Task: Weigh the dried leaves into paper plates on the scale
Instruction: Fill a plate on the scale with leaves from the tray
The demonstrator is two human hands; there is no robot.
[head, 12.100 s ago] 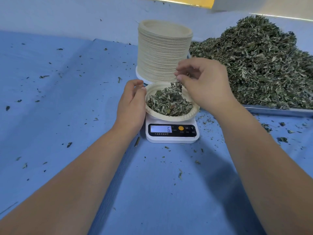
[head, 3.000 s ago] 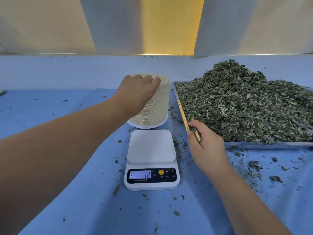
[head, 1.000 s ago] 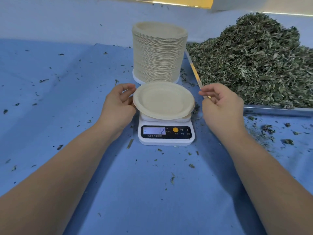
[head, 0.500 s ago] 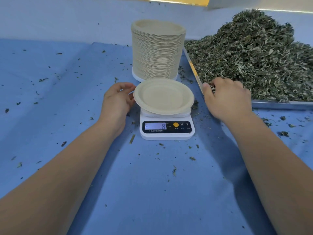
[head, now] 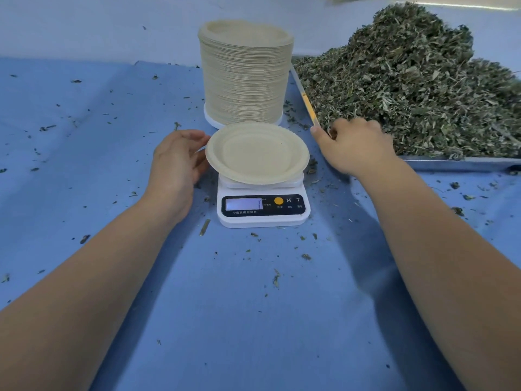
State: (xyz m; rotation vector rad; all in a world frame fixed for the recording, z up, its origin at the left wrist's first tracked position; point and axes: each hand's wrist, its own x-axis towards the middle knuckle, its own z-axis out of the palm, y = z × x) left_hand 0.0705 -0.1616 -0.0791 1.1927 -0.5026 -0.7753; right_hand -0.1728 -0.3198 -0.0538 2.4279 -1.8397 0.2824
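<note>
On the blue cloth (head: 253,320) before you, the kitchen scale (head: 263,218) carries an empty paper plate (head: 256,153). Your left hand (head: 177,162) lies relaxed, fingers loosely curved just beside the plate's left rim; whether they touch it cannot be told. Your right hand (head: 353,145) curls its fingers into the dried leaves (head: 408,80) at the near-left corner of the metal tray (head: 456,164). The plate sits left of that hand and slightly nearer you, across the tray rim. Behind the scale stands the stack of paper plates (head: 245,77).
</note>
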